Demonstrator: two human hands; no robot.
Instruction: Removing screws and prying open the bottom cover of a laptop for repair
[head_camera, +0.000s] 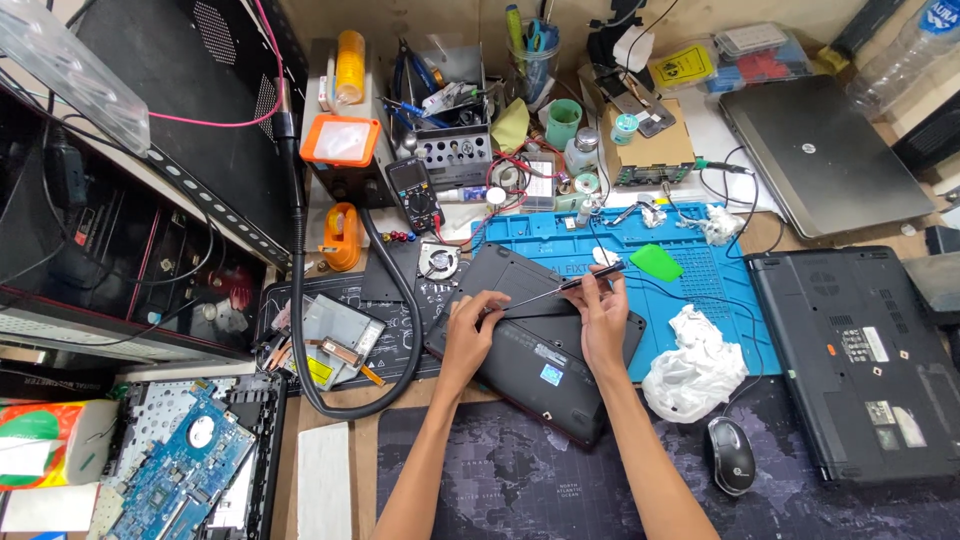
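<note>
A black laptop lies upside down and turned at an angle in the middle of the bench. My right hand holds a thin screwdriver by its black handle, with the shaft slanting down left to the laptop's underside. My left hand rests on the laptop's back next to the screwdriver tip, fingers curled and pinching at the spot. A loose black cover panel lies tilted over the laptop's far edge.
A blue repair mat lies behind, with a green pry tool and crumpled white tissue. Another upturned black laptop, a mouse and a grey laptop sit right. Circuit boards lie left, a thick black hose curves nearby.
</note>
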